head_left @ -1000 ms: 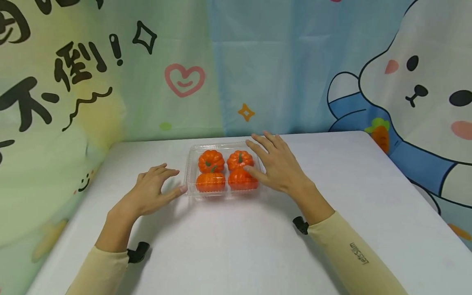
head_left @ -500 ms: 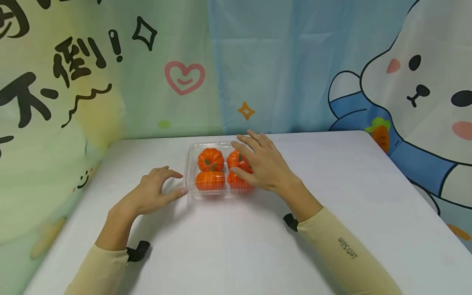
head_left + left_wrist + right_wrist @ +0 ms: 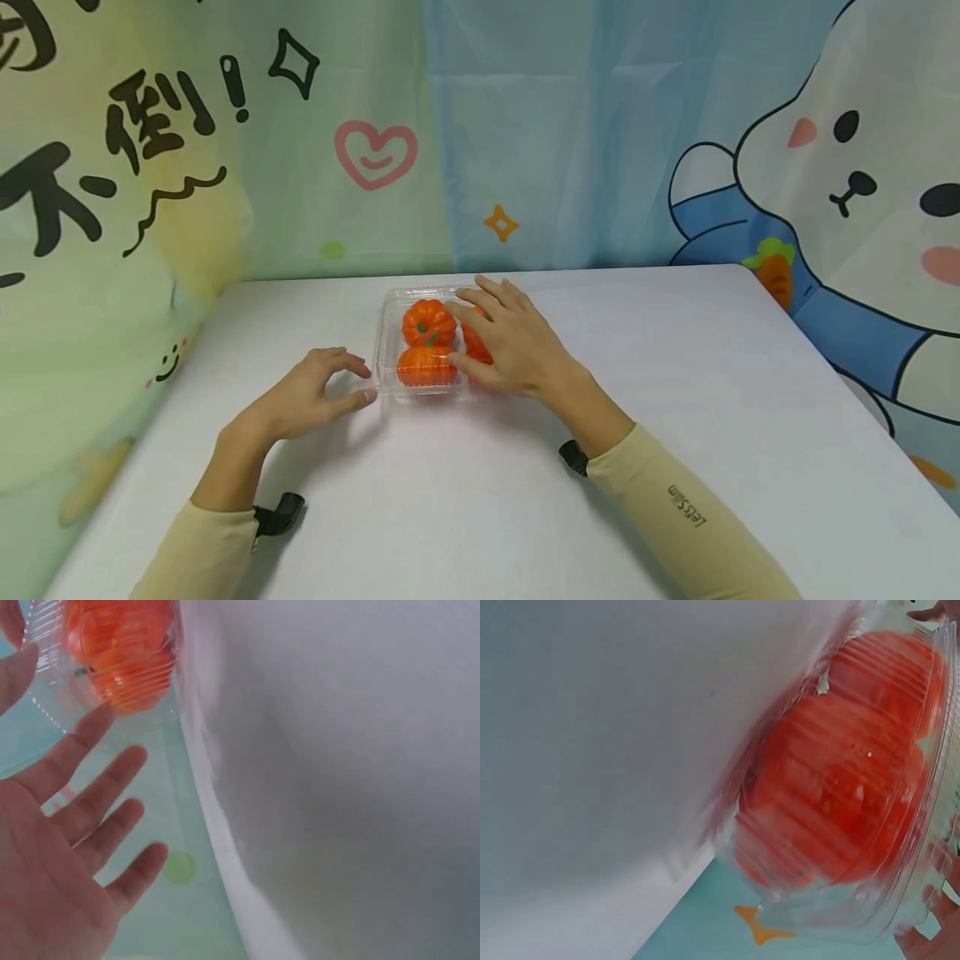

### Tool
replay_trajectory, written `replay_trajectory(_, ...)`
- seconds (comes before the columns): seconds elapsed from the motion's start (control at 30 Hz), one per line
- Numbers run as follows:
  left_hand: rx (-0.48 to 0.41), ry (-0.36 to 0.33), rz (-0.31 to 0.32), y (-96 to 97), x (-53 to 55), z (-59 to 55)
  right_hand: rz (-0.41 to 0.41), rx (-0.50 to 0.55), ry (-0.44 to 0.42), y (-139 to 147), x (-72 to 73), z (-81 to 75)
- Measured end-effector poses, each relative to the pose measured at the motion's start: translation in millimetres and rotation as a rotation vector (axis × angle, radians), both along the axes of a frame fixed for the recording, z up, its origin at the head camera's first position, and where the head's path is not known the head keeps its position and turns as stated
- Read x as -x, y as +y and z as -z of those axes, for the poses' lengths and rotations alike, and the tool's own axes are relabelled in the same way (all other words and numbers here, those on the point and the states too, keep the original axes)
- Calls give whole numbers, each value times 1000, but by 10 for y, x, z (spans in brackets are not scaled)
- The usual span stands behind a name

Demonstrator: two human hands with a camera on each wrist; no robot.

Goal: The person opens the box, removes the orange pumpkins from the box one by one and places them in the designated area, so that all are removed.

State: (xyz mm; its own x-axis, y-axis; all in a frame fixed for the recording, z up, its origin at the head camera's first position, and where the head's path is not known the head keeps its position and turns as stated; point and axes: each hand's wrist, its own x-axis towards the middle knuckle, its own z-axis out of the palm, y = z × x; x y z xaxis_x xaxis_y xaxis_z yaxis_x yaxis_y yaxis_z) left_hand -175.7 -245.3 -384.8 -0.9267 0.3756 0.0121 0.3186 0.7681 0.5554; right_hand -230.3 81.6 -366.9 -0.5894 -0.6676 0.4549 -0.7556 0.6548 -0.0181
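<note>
Clear rectangular plastic box (image 3: 388, 342) with ribbed, glossy orange pumpkins (image 3: 429, 323) inside. Where's it at in the head view?

On the flat white table (image 3: 465, 500). The bare left hand (image 3: 313, 397) is right by the box's left side, fingers loosely spread. The bare right hand (image 3: 506, 342) is over the box's right half, fingers spread too, hiding some pumpkins. Can't tell if either one's touching.

Left wrist cam?

Left fingers straight and fanned out beside the box.

Right wrist?

Pumpkins through plastic, some right fingers at the box's rim, partly cut off.
</note>
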Motion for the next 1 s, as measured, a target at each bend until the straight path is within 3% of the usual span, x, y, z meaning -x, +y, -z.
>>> replay_trajectory(0.5, -85, -41, 22, -12, -22, 61, -86, 21, 17, -198, -63, 75)
replay_trajectory(0.83, -118, -107, 69, -17, 18, 69, -115, 10, 42, -329, -129, 49)
replay_trajectory(1.0, -161, -183, 83, -36, 22, 57, -160, 25, 60, -411, -151, 62)
